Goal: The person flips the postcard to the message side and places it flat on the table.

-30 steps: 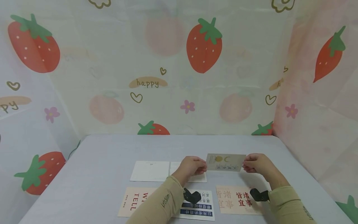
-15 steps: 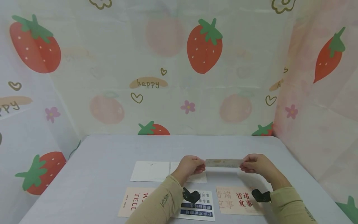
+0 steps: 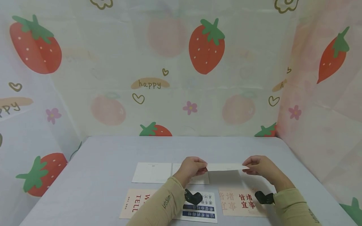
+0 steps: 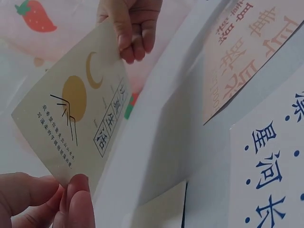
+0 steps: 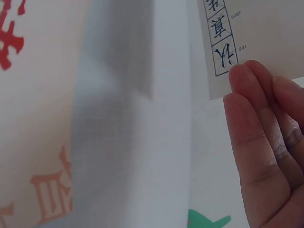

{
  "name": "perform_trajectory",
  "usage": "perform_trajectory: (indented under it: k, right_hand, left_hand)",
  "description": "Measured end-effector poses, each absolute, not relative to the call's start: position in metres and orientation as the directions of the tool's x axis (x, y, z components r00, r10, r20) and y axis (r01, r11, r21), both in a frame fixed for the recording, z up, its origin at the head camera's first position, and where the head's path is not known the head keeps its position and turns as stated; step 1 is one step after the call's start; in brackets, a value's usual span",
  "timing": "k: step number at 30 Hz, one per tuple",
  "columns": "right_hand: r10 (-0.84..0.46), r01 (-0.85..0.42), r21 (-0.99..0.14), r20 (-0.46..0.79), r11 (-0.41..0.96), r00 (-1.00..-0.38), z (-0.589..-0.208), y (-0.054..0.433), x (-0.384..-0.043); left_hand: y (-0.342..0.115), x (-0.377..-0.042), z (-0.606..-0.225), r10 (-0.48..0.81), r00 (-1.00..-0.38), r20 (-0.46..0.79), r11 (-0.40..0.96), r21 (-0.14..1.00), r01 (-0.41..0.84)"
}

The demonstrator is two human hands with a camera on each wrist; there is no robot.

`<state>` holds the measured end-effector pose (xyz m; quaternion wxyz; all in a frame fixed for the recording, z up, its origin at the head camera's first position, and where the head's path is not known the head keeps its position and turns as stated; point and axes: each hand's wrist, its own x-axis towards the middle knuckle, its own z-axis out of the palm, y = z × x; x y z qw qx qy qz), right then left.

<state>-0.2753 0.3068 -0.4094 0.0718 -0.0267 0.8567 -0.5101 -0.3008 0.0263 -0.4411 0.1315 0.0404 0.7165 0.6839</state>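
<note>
A postcard [image 3: 224,167] is held up above the table between both hands, its plain white side toward the head camera. Its printed side, with an orange sun, a crescent and boxed characters, shows on the postcard [image 4: 76,104] in the left wrist view. My left hand [image 3: 193,169] pinches one end between thumb and fingers. At the opposite end my right hand [image 3: 261,168] pinches the edge; the right wrist view shows those fingertips [image 5: 243,78] at the corner near the boxed characters. Behind the left hand, a white card [image 3: 199,179] is partly covered.
Another white card [image 3: 152,172] lies at the back left. Nearer are a pink card with red lettering [image 3: 134,202], a white card with blue characters [image 3: 203,208] and a pink card with red characters [image 3: 240,201]. A strawberry-print backdrop [image 3: 181,94] stands behind the table [image 3: 99,188].
The postcard has turned over between the hands: its printed face showed earlier, then went nearly edge-on, and now the white side shows. Both hands have barely shifted.
</note>
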Motion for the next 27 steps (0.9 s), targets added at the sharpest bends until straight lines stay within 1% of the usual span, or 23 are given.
perform_trajectory:
  k: [6,12,21,27]
  right_hand:
    - [-0.122,0.020,-0.864,-0.094,0.503,-0.988,-0.4086,0.3049,-0.2729]
    - [-0.096,0.046,-0.850,-0.113,0.525,-0.989,-0.4106,0.3040,-0.2737]
    - [-0.093,0.050,-0.859,-0.112,0.509,-0.989,-0.4131,0.3025,-0.2735]
    - [-0.039,0.080,-0.861,-0.115,0.503,-0.993,-0.4175,0.2988,-0.2750]
  left_hand:
    - [0.0261,-0.3009,-0.4422,0.234,-0.963,-0.132,0.074,0.990,-0.118]
    - [0.0261,-0.3009,-0.4430,0.231,-0.963,-0.139,0.086,0.989,-0.122]
    - [0.0265,-0.2983,-0.4422,0.209,-0.966,-0.155,0.104,0.985,-0.135]
    - [0.0295,-0.2965,-0.4437,0.189,-0.970,-0.156,0.099,0.985,-0.139]
